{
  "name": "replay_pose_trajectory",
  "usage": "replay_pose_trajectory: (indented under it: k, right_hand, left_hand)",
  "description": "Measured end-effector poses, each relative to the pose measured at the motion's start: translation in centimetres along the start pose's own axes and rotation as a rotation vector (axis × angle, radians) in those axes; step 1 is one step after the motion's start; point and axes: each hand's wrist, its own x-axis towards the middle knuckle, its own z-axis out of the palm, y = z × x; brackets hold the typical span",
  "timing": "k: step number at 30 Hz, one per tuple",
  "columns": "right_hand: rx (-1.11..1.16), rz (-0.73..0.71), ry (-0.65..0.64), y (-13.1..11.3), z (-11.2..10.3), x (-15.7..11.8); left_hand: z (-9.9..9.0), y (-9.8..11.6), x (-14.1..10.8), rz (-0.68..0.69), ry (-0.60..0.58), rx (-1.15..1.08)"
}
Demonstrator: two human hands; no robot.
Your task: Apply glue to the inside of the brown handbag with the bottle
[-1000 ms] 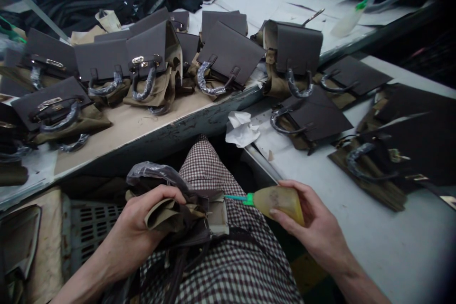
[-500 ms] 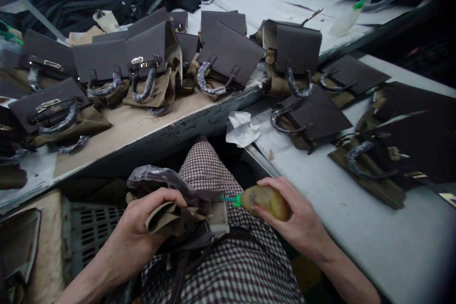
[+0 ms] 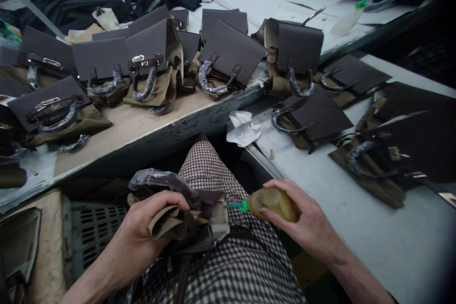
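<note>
My left hand (image 3: pixel 142 232) clamps the bag (image 3: pixel 199 213) on my lap; my right hand (image 3: pixel 302 223) wraps the glue bottle (image 3: pixel 272 202), its green nozzle (image 3: pixel 237 205) at the bag's edge.

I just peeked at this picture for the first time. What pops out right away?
Dark brown handbags crowd the long workbench at the top, their handles wrapped in plastic. Low in the middle, the left hand grips an unfinished handbag on a checked lap, while the right hand points a yellow glue bottle with a green nozzle at it.
</note>
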Motion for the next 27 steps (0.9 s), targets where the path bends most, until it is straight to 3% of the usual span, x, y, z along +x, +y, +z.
replay_pose_trajectory:
  k: [7, 10, 13, 19, 27]
  right_hand:
    - [0.022, 0.034, 0.059, 0.3, 0.2, -0.6]
    - [0.040, 0.042, 0.001, 0.1, 0.2, -0.8]
    - [0.125, 0.136, -0.046, 0.4, -0.3, -1.2]
    - [0.315, 0.382, 0.078, 1.9, -0.7, -2.7]
    - [0.253, 0.339, -0.021, 0.5, -0.5, -3.0]
  left_hand:
    - [0.2, 0.1, -0.2, -0.013, 0.011, 0.009]
    - [0.2, 0.2, -0.2, -0.002, 0.011, 0.025]
    - [0.1, 0.4, -0.4, 0.004, 0.026, 0.058]
    - [0.5, 0.8, -2.6, -0.048, 0.125, 0.116]
    - [1.1, 0.8, -3.8, -0.035, 0.097, 0.132]
